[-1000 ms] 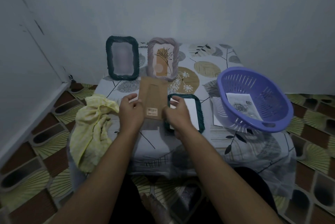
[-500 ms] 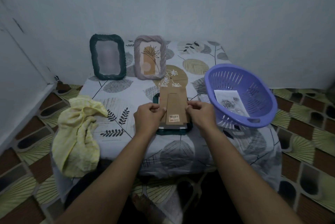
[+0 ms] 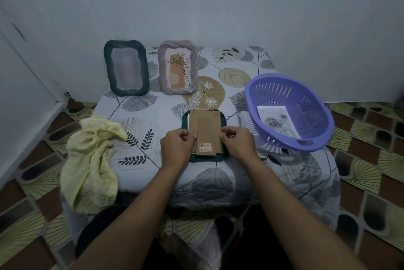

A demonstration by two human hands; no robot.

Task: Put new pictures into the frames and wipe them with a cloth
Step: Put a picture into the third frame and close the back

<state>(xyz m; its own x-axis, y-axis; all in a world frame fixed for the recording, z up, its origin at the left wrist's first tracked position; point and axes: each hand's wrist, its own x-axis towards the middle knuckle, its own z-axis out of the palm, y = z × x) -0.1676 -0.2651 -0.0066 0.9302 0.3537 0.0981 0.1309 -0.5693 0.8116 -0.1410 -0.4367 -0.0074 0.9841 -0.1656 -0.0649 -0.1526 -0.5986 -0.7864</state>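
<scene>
A dark green frame (image 3: 223,119) lies face down in the middle of the low table. Its brown cardboard backing (image 3: 205,129), with a barcode sticker, rests on top of it. My left hand (image 3: 176,146) pinches the backing's left edge and my right hand (image 3: 237,141) pinches its right edge. A yellow cloth (image 3: 94,160) is draped over the table's left front corner. Two frames stand against the wall: a dark green one (image 3: 126,70) and a mauve one (image 3: 178,69) holding a flower picture.
A purple plastic basket (image 3: 314,116) at the right holds a printed rose picture (image 3: 276,120). A white sheet (image 3: 246,118) lies under the basket's left side. The table (image 3: 140,129) wears a leaf-print cloth. Patterned floor tiles surround it; walls close in behind and left.
The cardboard backing, held up to the left of the frame a second ago, has come down onto the face-down green frame. Both hands now grip its side edges.
</scene>
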